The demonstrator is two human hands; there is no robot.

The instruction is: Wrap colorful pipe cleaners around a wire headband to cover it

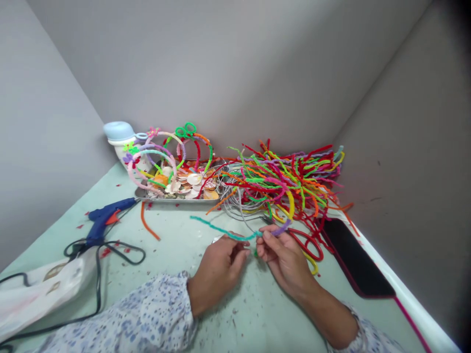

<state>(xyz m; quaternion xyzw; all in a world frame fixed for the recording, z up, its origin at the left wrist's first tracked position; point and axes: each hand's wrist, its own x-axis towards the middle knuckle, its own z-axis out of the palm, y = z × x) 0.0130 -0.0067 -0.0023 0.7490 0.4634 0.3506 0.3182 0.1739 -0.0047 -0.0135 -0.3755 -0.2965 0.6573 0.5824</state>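
My right hand pinches a hoop wrapped in purple, yellow and pink fuzzy pipe cleaner, close to where the purple meets turquoise. From that spot a turquoise pipe cleaner stretches left, its loose tip up beyond my left hand. The left fingers are curled around the turquoise strand near the hoop, though the grip itself is partly hidden. Behind the hands, red-handled scissors lie partly under the hoop.
A metal tray of shells holds several finished-looking colourful hoops. Beside it are a pipe-cleaner pile, silver wire and a white bottle. A blue glue gun with cord lies left, a phone right.
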